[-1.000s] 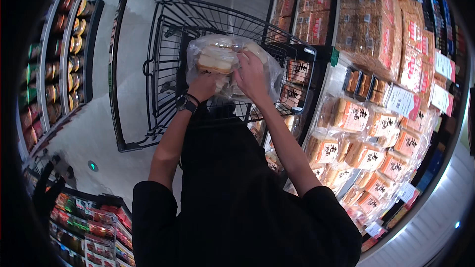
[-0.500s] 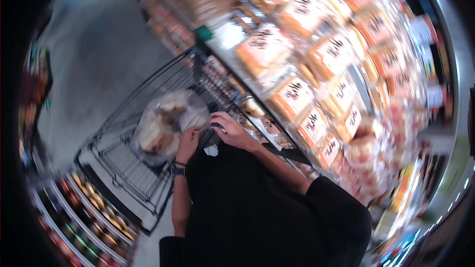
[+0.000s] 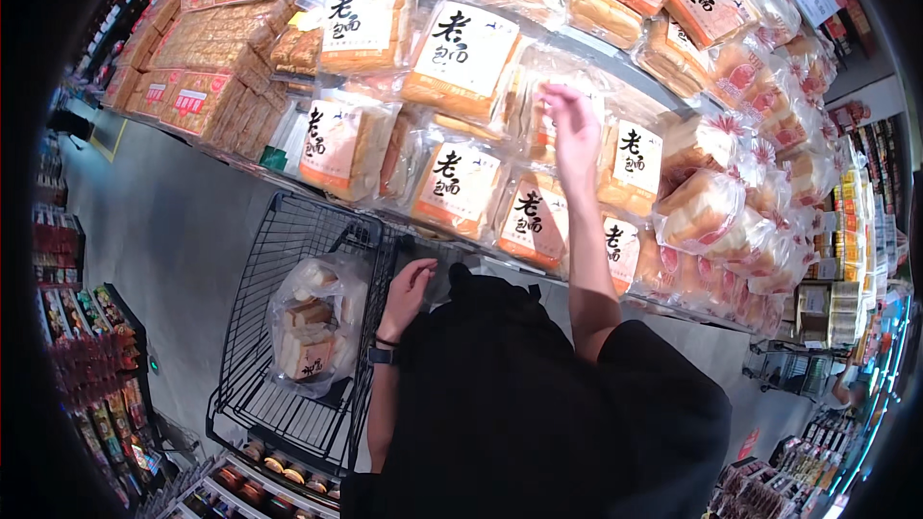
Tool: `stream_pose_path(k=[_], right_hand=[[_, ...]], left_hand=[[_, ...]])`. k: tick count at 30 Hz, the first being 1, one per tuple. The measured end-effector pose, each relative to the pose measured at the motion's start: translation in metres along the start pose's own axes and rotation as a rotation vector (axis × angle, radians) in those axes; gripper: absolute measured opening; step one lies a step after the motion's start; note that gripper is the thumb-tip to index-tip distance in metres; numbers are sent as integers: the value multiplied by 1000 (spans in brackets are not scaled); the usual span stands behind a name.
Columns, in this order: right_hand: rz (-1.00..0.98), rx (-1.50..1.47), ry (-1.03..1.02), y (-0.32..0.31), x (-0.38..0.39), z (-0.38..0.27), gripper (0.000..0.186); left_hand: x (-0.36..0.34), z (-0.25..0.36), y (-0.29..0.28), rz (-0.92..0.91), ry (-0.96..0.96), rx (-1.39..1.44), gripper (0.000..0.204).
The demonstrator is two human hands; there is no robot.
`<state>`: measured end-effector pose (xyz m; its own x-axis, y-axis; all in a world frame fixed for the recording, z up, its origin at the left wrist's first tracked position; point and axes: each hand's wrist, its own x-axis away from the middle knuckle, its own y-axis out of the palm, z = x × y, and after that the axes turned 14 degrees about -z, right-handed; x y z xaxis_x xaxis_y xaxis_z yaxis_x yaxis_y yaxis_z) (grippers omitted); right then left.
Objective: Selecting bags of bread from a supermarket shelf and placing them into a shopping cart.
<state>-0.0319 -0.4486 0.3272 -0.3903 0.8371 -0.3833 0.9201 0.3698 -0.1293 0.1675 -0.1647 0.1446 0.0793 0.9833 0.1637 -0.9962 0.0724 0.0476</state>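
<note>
My right hand [image 3: 572,120] is raised over a wrapped bread pack [image 3: 551,144] on the tilted display shelf, fingers loosely bent and apart, holding nothing. Low by the shelf's front edge, my left hand [image 3: 409,286] has half-curled fingers with nothing seen in them, beside the cart [image 3: 240,327]. In the cart lies a clear plastic bag [image 3: 317,317] with several bread pieces. Square bread packs [image 3: 452,183] with white and orange labels surround my right hand, some stacked on others.
Red-printed boxy packs [image 3: 212,96] are stacked at upper left, bagged loaves [image 3: 702,211] at right. Grey floor [image 3: 183,202] runs left of the cart toward snack shelves [image 3: 96,346]. Another cart [image 3: 779,365] stands at right, with a partly visible person behind it.
My view has swung round to face the bread display. Both hands have left the bag in the cart; my right hand has risen to the packs on the shelf.
</note>
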Motion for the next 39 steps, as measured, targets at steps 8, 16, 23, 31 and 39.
stream_pose_path(k=[8, 16, 23, 31, 39], right_hand=[[163, -266, 233, -50, -91, 70, 35], [47, -220, 295, -28, -152, 80, 40], [-16, -262, 221, -26, -157, 91, 33], [-56, -289, 29, -1, -133, 49, 14], [-407, -92, -412, 49, -87, -25, 32]], left_hand=[[-25, 23, 43, 32, -86, 22, 26], [-11, 0, 48, 139, -108, 62, 27], [-19, 8, 46, 107, -112, 69, 28], [-26, 23, 39, 101, -97, 91, 28], [-9, 67, 21, 199, -23, 130, 32]])
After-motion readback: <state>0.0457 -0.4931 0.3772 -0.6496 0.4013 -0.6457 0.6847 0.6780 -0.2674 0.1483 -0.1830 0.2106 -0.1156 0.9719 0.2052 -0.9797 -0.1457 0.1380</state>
